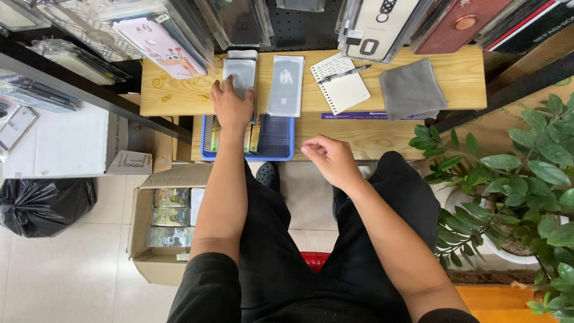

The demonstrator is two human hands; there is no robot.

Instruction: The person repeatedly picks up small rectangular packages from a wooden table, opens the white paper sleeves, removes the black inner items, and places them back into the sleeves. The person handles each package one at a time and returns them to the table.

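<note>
At upper centre of the frame, the left hand (232, 107) lies flat, fingers spread, on an upright grey packet (240, 74); the right hand (329, 158), loosely curled and empty, hovers lower right.

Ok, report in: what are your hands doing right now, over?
Left hand flat on grey packet. Right hand loosely curled, empty, above table edge. Second packet beside it; nothing blocking.
</note>
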